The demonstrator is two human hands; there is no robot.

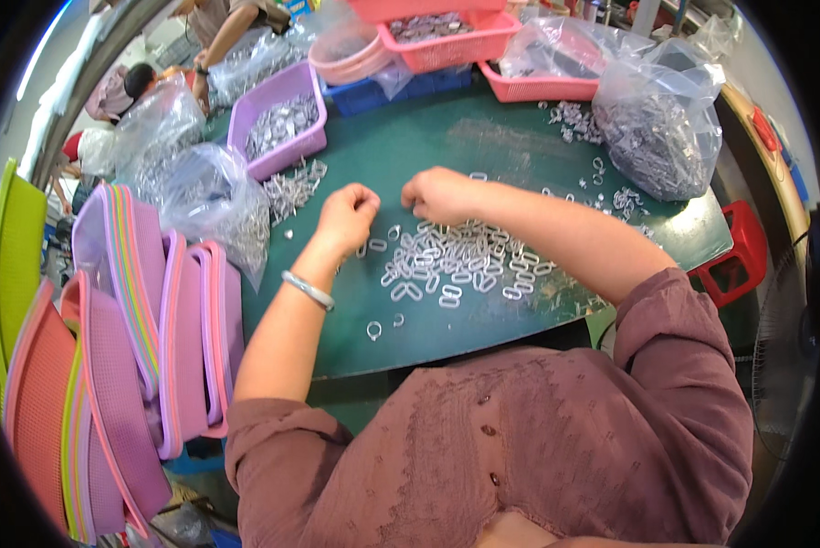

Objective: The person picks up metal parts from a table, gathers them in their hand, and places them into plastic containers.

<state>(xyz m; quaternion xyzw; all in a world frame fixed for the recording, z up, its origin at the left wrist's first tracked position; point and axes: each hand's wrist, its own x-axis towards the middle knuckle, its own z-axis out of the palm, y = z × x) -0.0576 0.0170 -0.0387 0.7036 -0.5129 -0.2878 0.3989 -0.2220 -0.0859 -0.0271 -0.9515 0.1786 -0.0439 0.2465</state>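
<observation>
You sat at a green table (483, 146) with both hands working a scatter of small clear plastic rings (456, 260). Your left hand (348, 217), a bracelet (308, 290) on its wrist, was curled shut at the pile's ten o'clock edge; what it pinched could not be told. Your right hand (439, 194), at the pile's twelve o'clock, was closed too, fingers pressed down onto the rings. A purple basket (282, 114) of metal parts stood at eleven o'clock, a bulging clear bag (658, 128) at two o'clock, and stacked purple and pink baskets (145, 338) leaned at nine o'clock.
</observation>
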